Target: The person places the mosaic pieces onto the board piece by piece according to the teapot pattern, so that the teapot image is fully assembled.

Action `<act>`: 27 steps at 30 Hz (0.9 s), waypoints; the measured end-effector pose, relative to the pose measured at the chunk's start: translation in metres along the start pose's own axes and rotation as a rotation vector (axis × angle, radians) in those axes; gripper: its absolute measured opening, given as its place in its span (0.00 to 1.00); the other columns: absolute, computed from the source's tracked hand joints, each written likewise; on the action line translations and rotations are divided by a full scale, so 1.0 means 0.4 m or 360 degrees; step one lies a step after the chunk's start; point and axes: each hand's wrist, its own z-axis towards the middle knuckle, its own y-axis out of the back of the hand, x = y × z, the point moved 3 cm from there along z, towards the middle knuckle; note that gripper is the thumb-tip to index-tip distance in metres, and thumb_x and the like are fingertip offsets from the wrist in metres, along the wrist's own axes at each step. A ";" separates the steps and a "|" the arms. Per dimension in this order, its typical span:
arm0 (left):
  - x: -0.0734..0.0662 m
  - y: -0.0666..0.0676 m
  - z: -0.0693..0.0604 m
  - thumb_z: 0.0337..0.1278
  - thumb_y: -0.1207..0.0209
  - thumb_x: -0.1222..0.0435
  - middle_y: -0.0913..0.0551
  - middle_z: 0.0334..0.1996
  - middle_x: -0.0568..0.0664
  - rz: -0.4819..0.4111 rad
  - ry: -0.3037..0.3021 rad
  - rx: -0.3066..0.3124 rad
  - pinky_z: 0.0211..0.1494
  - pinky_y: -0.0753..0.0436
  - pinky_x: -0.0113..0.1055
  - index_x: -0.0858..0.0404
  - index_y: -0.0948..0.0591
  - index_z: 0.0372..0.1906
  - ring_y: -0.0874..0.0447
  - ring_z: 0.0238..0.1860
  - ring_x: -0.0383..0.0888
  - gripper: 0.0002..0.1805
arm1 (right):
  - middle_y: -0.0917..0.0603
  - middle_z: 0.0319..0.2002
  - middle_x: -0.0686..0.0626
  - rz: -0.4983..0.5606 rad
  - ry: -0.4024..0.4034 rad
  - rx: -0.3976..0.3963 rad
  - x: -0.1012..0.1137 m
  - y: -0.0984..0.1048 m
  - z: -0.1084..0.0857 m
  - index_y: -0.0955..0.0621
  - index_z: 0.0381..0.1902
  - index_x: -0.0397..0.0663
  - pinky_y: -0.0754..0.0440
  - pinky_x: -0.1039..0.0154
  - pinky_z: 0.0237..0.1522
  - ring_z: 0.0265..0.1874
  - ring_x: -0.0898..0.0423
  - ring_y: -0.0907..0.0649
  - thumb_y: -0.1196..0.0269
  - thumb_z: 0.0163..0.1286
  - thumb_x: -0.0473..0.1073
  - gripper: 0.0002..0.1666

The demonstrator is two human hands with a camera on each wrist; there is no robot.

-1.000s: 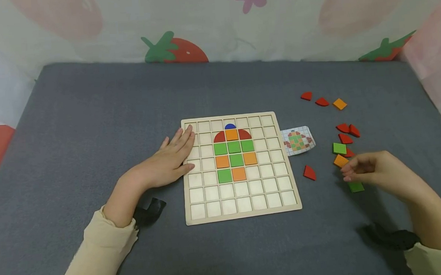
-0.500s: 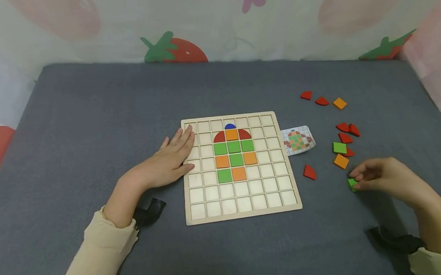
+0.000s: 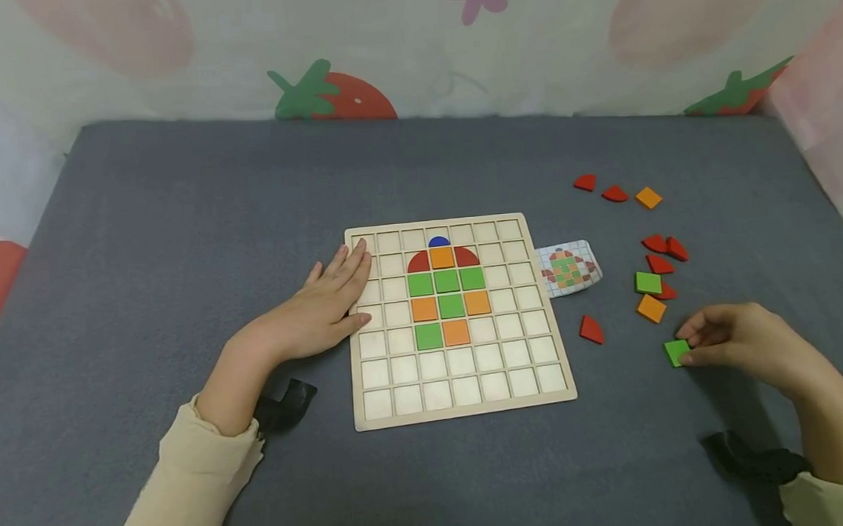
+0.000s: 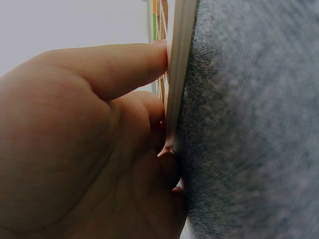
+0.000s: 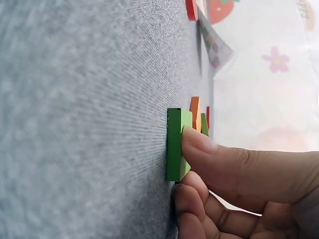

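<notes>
A wooden grid board [image 3: 463,414] lies on the cloth, with orange, green, red and blue pieces set in its upper middle cells. My left hand [image 3: 317,307] lies spread over the board's left edge, fingers straight; in the left wrist view its thumb [image 4: 134,64] touches the frame. Off to the right, my right hand [image 3: 743,343] pinches a green square tile [image 3: 675,352] at its near corner. The right wrist view has the thumb [image 5: 199,144] on the tile's face and a finger by its lower edge. That tile [image 5: 174,144] appears to rest on the cloth.
A pattern card [image 3: 570,268] sticks out beside the board's right edge. Loose red quarter-round pieces [image 3: 592,330], orange squares [image 3: 651,309] and another green square [image 3: 648,283] lie scattered beyond the right hand. Grey cloth [image 3: 178,195] covers the table.
My right hand has come down slightly and rightward from beside the orange square to the green tile and taken hold of its edge. The left hand and board have stayed put.
</notes>
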 end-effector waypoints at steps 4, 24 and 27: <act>0.001 0.000 -0.001 0.72 0.55 0.58 0.68 0.74 0.59 0.0004 0.0000 -0.0005 0.70 0.65 0.56 0.70 0.61 0.73 0.75 0.73 0.54 0.38 | 0.17 0.29 0.51 -0.0039 0.0018 -0.0013 0.008 0.000 0.003 0.18 0.34 0.38 0.23 0.67 0.27 0.26 0.66 0.22 0.27 0.52 0.42 0.15; 0.001 0.002 -0.002 0.72 0.55 0.59 0.68 0.74 0.59 0.0000 -0.0020 -0.0018 0.70 0.65 0.57 0.70 0.60 0.73 0.74 0.73 0.55 0.38 | 0.19 0.27 0.54 -0.0102 0.0155 -0.0021 0.105 -0.034 0.045 0.19 0.31 0.43 0.26 0.67 0.27 0.26 0.63 0.23 0.26 0.51 0.45 0.15; 0.001 0.001 -0.002 0.72 0.55 0.59 0.68 0.74 0.59 -0.0002 -0.0017 -0.0013 0.70 0.65 0.57 0.70 0.60 0.73 0.75 0.73 0.55 0.38 | 0.19 0.27 0.54 -0.0099 0.0142 0.0015 0.105 -0.034 0.046 0.19 0.33 0.42 0.25 0.66 0.28 0.27 0.62 0.22 0.26 0.52 0.44 0.16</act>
